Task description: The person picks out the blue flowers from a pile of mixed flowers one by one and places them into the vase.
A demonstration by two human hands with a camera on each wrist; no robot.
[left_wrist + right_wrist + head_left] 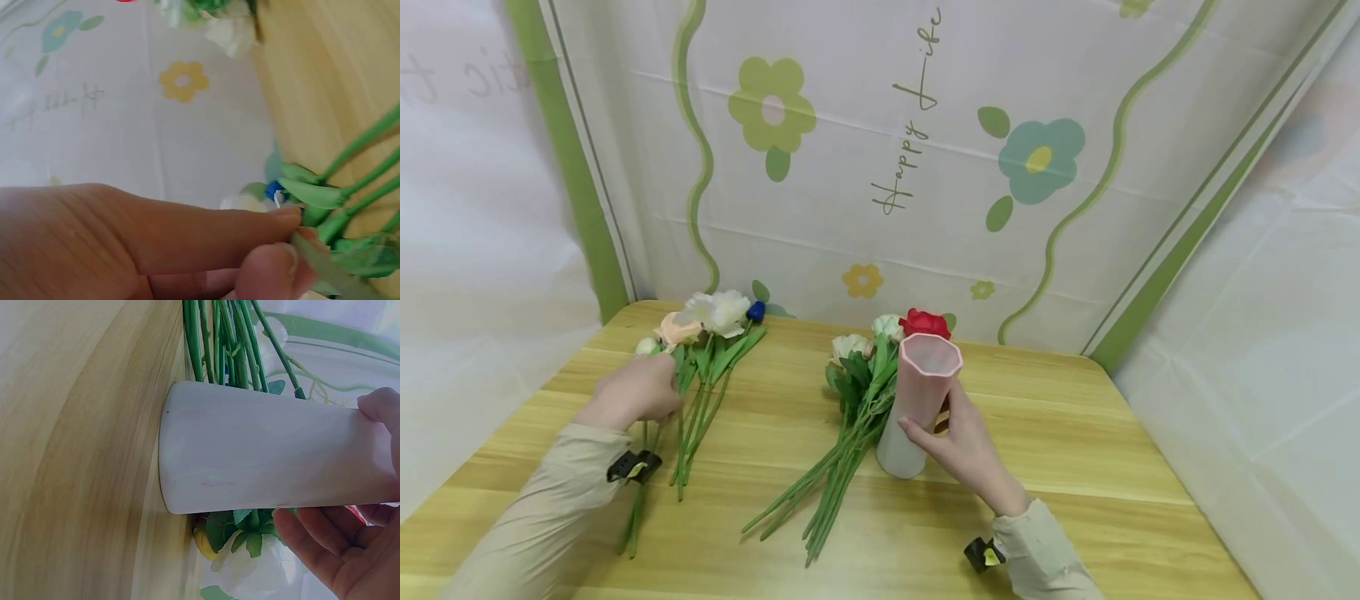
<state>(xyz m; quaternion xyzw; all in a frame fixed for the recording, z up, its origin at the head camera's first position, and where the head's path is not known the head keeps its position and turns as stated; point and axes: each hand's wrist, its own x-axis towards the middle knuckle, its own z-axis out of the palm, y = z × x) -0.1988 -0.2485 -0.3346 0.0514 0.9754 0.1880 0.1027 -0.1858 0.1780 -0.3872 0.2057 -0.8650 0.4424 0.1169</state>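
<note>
My right hand [966,442] grips the side of a tall vase [917,408], pink at its eight-sided rim and white below, which stands upright on the table. In the right wrist view, the thumb and fingers curl round the upper part of the vase [269,450]. On the left, my left hand [638,390] pinches a green flower stem [319,269] between thumb and fingers. Just beyond that hand lie a peach flower [677,328], a large white flower [724,313] and a blue bud [756,312]. A small pale bud [647,346] peeks out above the knuckles.
Left of the vase lies a bundle of long green stems [842,467], with pale flowers [852,346] and a red rose [927,323] at its far end. A printed cloth [865,125] hangs behind the wooden table [1045,433], and white cloth flanks both sides.
</note>
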